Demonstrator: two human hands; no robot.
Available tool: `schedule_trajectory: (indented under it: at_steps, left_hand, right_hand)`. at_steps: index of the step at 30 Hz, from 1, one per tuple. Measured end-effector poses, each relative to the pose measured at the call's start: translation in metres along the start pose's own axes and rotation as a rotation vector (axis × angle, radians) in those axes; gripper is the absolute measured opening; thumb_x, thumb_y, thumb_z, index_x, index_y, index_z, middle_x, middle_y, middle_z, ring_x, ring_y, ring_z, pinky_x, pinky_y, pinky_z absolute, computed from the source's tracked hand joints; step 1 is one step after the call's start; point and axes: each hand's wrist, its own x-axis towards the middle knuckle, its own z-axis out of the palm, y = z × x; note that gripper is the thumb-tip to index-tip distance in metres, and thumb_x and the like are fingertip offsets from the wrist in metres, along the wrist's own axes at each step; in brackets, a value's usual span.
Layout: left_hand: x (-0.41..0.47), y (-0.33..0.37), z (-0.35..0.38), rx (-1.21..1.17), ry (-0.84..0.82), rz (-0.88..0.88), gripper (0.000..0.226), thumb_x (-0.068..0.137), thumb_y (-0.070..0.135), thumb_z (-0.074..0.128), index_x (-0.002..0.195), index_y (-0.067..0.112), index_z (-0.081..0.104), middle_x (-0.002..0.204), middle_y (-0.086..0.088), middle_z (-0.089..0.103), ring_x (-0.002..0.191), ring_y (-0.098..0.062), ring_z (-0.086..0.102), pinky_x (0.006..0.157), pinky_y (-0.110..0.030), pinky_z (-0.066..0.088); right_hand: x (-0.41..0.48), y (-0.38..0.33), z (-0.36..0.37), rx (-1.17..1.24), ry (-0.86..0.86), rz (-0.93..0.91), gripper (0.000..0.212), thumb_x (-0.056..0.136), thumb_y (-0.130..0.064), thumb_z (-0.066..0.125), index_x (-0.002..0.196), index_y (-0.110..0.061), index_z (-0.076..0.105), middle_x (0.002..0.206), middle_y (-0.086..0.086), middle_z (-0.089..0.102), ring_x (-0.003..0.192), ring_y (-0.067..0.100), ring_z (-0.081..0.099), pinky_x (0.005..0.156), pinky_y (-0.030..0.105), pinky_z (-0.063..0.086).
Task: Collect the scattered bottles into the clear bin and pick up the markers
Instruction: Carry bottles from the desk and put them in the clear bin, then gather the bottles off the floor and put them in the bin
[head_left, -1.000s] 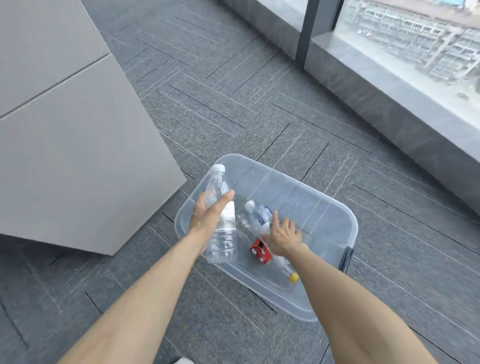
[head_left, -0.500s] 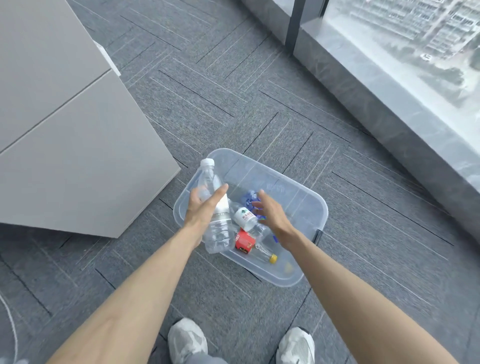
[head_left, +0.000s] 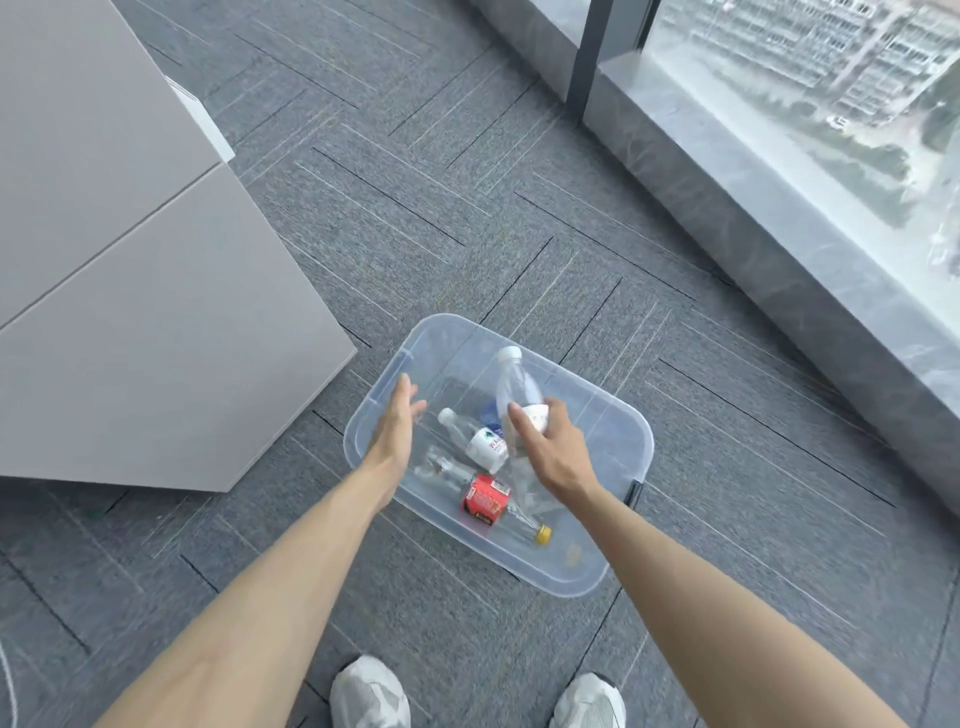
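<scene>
- The clear bin (head_left: 631, 423) is my landmark: a rounded-corner tub of see-through plastic on grey ribbed carpet tiles, and I now see it from higher up than a second ago, with white shoes below its near edge, so I judge I am standing over it.
- The tall bottle (head_left: 514, 387), thin clear plastic with a white cap, has passed from my left hand to my right and now leans inside the bin's middle (not yet laid flat, as far as I can tell).
- My right hand (head_left: 550, 447) is wrapped around its lower body over the bin.
- My left hand (head_left: 397, 423) hovers empty above the bin's left rim, fingers spread wide.
- On the bin's floor lie a white-labelled bottle (head_left: 475, 439) and a red-labelled bottle (head_left: 485, 499) with a yellow cap.
- No markers in view, so I judge that part remains.
</scene>
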Motion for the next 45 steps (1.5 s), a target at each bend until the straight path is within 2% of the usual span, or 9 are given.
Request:
schedule_trajectory:
  at_steps: [3,9,16,19,22,28,34,42,45]
  left_hand:
    - [0.022,-0.011,-0.011,0.005,0.051,0.001,0.064,0.099,0.059,0.016,0.148,0.022,0.035,0.147,-0.003,0.047,0.141,-0.022,0.036,0.118,-0.051,0.019]
    - [0.059,-0.032,-0.017,0.023,0.042,0.024,0.059,0.100,0.056,0.021,0.144,0.022,0.041,0.143,-0.002,0.052,0.136,-0.019,0.041,0.118,-0.049,0.023]
    - [0.090,-0.044,-0.014,0.044,0.030,0.057,0.060,0.097,0.059,0.024,0.138,0.022,0.049,0.135,0.001,0.058,0.130,-0.016,0.047,0.116,-0.049,0.027]
    - [0.095,-0.044,-0.014,0.052,0.027,0.047,0.068,0.090,0.067,0.026,0.137,0.024,0.050,0.134,0.003,0.059,0.130,-0.016,0.047,0.115,-0.050,0.027]
    - [0.091,-0.043,-0.015,0.069,0.037,0.020,0.079,0.079,0.073,0.026,0.137,0.025,0.051,0.134,0.005,0.059,0.131,-0.016,0.047,0.115,-0.051,0.026]
    - [0.041,-0.029,-0.012,0.056,0.075,-0.062,0.067,0.093,0.063,0.029,0.141,0.020,0.047,0.135,0.001,0.058,0.131,-0.020,0.047,0.114,-0.051,0.029]
    - [-0.060,0.049,-0.010,-0.017,0.105,-0.111,0.057,0.100,0.052,0.029,0.141,0.016,0.045,0.134,-0.003,0.057,0.128,-0.021,0.048,0.112,-0.051,0.032]
    - [-0.205,0.162,-0.029,-0.167,0.250,-0.128,0.033,0.098,0.042,0.038,0.114,0.020,0.057,0.117,0.001,0.063,0.108,-0.016,0.057,0.105,-0.046,0.042]
    - [-0.259,0.191,-0.040,-0.229,0.288,-0.125,0.029,0.100,0.035,0.040,0.116,0.017,0.055,0.116,0.000,0.061,0.106,-0.015,0.058,0.095,-0.039,0.046]
  right_hand:
    - [0.020,0.008,0.006,-0.205,0.017,-0.075,0.084,0.083,-0.078,0.036,0.141,-0.018,0.035,0.117,0.013,0.066,0.096,0.029,0.065,0.084,0.048,0.053]
    - [0.056,0.033,0.037,-0.493,-0.045,-0.136,0.078,0.094,-0.063,0.041,0.152,-0.016,0.019,0.139,0.019,0.047,0.118,0.038,0.054,0.091,0.047,0.045]
    - [0.084,0.066,0.086,-0.724,-0.202,-0.220,0.075,0.097,-0.048,0.037,0.157,-0.016,0.007,0.142,0.019,0.043,0.122,0.034,0.049,0.099,0.047,0.044]
    - [0.094,0.076,0.099,-0.840,-0.099,-0.269,0.074,0.095,-0.046,0.039,0.157,-0.016,0.012,0.149,0.014,0.040,0.134,0.033,0.042,0.113,0.052,0.031]
    - [0.097,0.071,0.091,-0.865,0.024,-0.300,0.070,0.095,-0.044,0.044,0.154,-0.015,0.022,0.154,0.012,0.036,0.142,0.031,0.034,0.118,0.052,0.023]
    - [0.049,0.023,0.041,-0.713,0.033,-0.285,0.055,0.099,-0.037,0.046,0.147,-0.012,0.038,0.145,0.011,0.046,0.132,0.031,0.043,0.111,0.043,0.032]
    - [-0.054,-0.088,-0.019,-0.377,-0.074,-0.180,0.045,0.101,-0.032,0.044,0.141,-0.013,0.049,0.141,0.010,0.054,0.129,0.028,0.048,0.107,0.045,0.039]
    - [-0.196,-0.223,-0.094,-0.043,-0.082,-0.088,0.035,0.099,-0.026,0.046,0.128,-0.014,0.062,0.120,0.006,0.070,0.113,0.020,0.063,0.098,0.034,0.047]
    - [-0.238,-0.256,-0.109,-0.003,-0.100,-0.105,0.033,0.099,-0.025,0.048,0.125,-0.013,0.064,0.117,0.006,0.071,0.110,0.020,0.065,0.097,0.036,0.049]
